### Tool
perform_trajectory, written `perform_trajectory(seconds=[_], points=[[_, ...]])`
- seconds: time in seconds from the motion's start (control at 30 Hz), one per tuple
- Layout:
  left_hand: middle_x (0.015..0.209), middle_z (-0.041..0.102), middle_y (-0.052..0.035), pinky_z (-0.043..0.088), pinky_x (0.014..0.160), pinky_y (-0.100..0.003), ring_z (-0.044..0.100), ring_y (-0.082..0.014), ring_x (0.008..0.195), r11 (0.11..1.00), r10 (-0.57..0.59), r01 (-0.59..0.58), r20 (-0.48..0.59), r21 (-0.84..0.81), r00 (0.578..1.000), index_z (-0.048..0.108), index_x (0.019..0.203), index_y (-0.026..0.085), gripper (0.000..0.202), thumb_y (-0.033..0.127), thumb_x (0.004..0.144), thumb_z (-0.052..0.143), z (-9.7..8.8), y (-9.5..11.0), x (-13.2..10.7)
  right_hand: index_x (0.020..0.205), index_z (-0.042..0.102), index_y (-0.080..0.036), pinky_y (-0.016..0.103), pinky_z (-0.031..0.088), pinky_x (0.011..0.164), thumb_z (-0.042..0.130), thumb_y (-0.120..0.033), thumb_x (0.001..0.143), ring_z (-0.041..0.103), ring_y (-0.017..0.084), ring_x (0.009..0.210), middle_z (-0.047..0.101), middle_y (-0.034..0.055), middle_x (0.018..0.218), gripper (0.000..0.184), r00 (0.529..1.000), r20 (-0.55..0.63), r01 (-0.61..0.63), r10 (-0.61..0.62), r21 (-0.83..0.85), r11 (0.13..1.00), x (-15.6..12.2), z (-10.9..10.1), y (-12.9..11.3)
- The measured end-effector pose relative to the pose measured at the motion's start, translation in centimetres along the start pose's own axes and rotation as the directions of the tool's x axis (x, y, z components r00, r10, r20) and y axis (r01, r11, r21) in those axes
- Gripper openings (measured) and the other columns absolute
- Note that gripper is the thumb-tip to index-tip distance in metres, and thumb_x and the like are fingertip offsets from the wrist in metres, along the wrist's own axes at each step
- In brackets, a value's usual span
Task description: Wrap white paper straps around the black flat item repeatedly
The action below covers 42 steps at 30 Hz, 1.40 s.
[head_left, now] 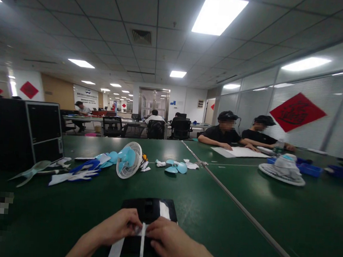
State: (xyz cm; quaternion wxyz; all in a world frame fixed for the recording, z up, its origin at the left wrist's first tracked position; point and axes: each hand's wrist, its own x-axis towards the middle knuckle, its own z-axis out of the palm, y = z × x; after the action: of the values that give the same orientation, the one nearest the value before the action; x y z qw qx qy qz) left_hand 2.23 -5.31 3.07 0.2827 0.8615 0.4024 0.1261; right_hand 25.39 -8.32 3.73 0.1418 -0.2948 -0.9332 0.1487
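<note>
A flat black object [146, 206] with a small raised block lies on the green table in front of me, with a white patch [164, 210] on its right part. A narrow white strip [142, 247] runs from its middle toward me, and a wider ribbed white strip [115, 254] lies to its left. My left hand [122, 225] is closed, thumb and fingertips pinching white material at the narrow strip's far end. From the other side my right hand [170, 239] is closed on the same spot, its fingertips partly hiding it.
Beyond my hands are a small fan with a white guard [130, 161], loose blue fan blades [176, 167] and gloves [79, 173]. A black computer case [19, 132] stands left. Across the table joint [237, 201] lies a round white guard [282, 176]; two people sit behind.
</note>
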Motion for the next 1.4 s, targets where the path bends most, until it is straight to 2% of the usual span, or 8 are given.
perform_trajectory(seconds=[0.23, 0.4, 0.6, 0.73, 0.93, 1.23, 1.33, 1.4], points=[[0.096, 0.059, 0.0006, 0.041, 0.073, -0.021, 0.054, -0.0126, 0.083, 0.999, -0.042, 0.041, -0.031, -0.005, 0.999, 0.066, 0.094, 0.023, 0.022, 0.022, 0.077, 0.052, 0.5, -0.2, 0.4, 0.117, 0.063, -0.023, 0.032, 0.037, 0.097, 0.051, -0.023, 0.088, 0.051, 0.021, 0.109, 0.062, 0.0061, 0.118, 0.032, 1.0, -0.001, -0.013, 0.013, -0.021, 1.0, 0.2, 0.4, 0.0], [0.093, 0.061, 0.0003, 0.041, 0.069, -0.021, 0.056, -0.0129, 0.08, 0.994, -0.106, 0.107, -0.02, 0.033, 0.994, 0.065, 0.092, 0.022, 0.023, 0.019, 0.073, 0.051, 0.1, -0.3, 0.1, 0.105, 0.069, -0.022, 0.025, 0.041, 0.089, 0.05, -0.017, 0.087, 0.056, 0.017, 0.1, 0.064, 0.004, 0.111, 0.027, 0.997, -0.012, -0.075, 0.075, 0.035, 0.997, 0.2, 0.4, 1.7], [0.092, 0.063, -0.0001, 0.042, 0.069, -0.023, 0.057, -0.0151, 0.082, 0.979, -0.198, 0.197, 0.009, 0.049, 0.98, 0.066, 0.086, 0.02, 0.019, 0.02, 0.073, 0.053, -1.0, 0.2, -0.7, 0.091, 0.073, -0.02, 0.02, 0.043, 0.077, 0.057, -0.01, 0.077, 0.059, 0.013, 0.084, 0.066, 0.0018, 0.095, 0.023, 0.986, -0.026, -0.161, 0.164, 0.078, 0.984, -0.1, 0.2, 4.6], [0.094, 0.063, -0.0005, 0.043, 0.07, -0.023, 0.058, -0.0156, 0.084, 0.97, -0.238, 0.236, 0.029, 0.055, 0.971, 0.066, 0.086, 0.02, 0.018, 0.021, 0.072, 0.054, -1.6, -0.1, -1.1, 0.083, 0.072, -0.019, 0.019, 0.042, 0.069, 0.062, -0.012, 0.072, 0.059, 0.012, 0.077, 0.067, 0.0, 0.084, 0.016, 0.96, 0.016, -0.279, 0.278, 0.099, 0.955, -0.4, -0.6, 5.6], [0.094, 0.063, -0.0004, 0.043, 0.069, -0.023, 0.058, -0.0161, 0.083, 0.97, -0.236, 0.232, 0.046, 0.073, 0.971, 0.066, 0.087, 0.02, 0.02, 0.019, 0.071, 0.053, -1.9, -1.0, -1.3, 0.084, 0.071, -0.018, 0.019, 0.04, 0.06, 0.064, -0.015, 0.071, 0.059, 0.012, 0.07, 0.068, -0.0013, 0.079, 0.016, 0.913, 0.133, -0.403, 0.385, 0.157, 0.901, -1.2, -2.2, 6.2], [0.098, 0.062, -0.0016, 0.043, 0.071, -0.027, 0.057, -0.0187, 0.088, 0.957, -0.288, 0.284, 0.066, 0.058, 0.955, 0.065, 0.088, 0.021, 0.019, 0.022, 0.072, 0.055, -2.5, -0.2, -1.9, 0.087, 0.072, -0.019, 0.02, 0.04, 0.058, 0.065, -0.018, 0.07, 0.06, 0.013, 0.072, 0.07, -0.0009, 0.081, 0.018, 0.898, 0.166, -0.435, 0.409, 0.181, 0.882, -1.7, -3.0, 6.4], [0.096, 0.063, -0.0008, 0.043, 0.07, -0.026, 0.057, -0.0183, 0.087, 0.963, -0.267, 0.263, 0.066, 0.059, 0.962, 0.065, 0.087, 0.021, 0.018, 0.028, 0.072, 0.057, -2.6, -0.8, -1.7, 0.086, 0.072, -0.018, 0.02, 0.04, 0.058, 0.064, -0.019, 0.071, 0.06, 0.013, 0.071, 0.07, -0.0005, 0.081, 0.017, 0.902, 0.161, -0.425, 0.4, 0.174, 0.889, -1.7, -3.1, 6.2], [0.092, 0.064, -0.0009, 0.042, 0.07, -0.025, 0.058, -0.018, 0.085, 0.96, -0.276, 0.275, 0.02, 0.056, 0.961, 0.065, 0.085, 0.02, 0.02, 0.034, 0.075, 0.055, -2.7, -1.9, -1.4, 0.084, 0.072, -0.017, 0.02, 0.039, 0.057, 0.063, -0.02, 0.072, 0.059, 0.013, 0.068, 0.069, -0.0008, 0.078, 0.015, 0.913, 0.14, -0.403, 0.383, 0.16, 0.901, -1.6, -3.2, 6.0]])
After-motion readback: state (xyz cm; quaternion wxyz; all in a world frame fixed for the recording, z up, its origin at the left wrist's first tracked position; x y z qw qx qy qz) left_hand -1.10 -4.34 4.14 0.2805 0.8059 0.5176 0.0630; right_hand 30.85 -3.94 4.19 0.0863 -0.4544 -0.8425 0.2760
